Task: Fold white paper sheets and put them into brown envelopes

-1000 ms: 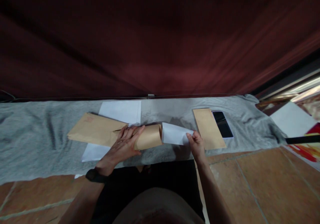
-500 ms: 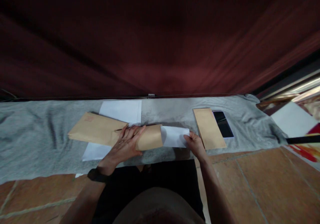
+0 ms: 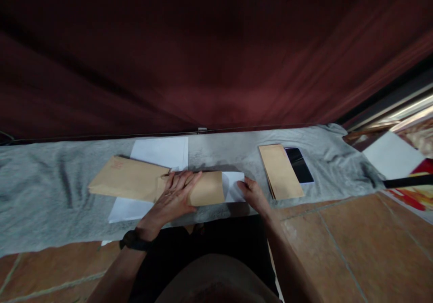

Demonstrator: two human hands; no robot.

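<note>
My left hand [image 3: 174,197] lies flat, fingers stretched out, pressing a brown envelope [image 3: 207,189] onto the grey cloth [image 3: 50,195]. My right hand [image 3: 252,195] pinches the right end of a folded white sheet [image 3: 233,185] that sticks out of the envelope's open right end; only a short part of it shows. A stack of brown envelopes [image 3: 126,183] lies to the left, partly over white paper sheets [image 3: 158,152].
Another brown envelope stack [image 3: 279,171] lies to the right with a dark phone [image 3: 299,164] beside it. A dark red curtain [image 3: 216,55] hangs behind the cloth. Tiled floor [image 3: 355,249] lies at the right, with white paper [image 3: 392,155] at the far right.
My right hand has pushed the white sheet leftward, further into the brown envelope, so less of it shows. My left hand has stayed pressing on the envelope.
</note>
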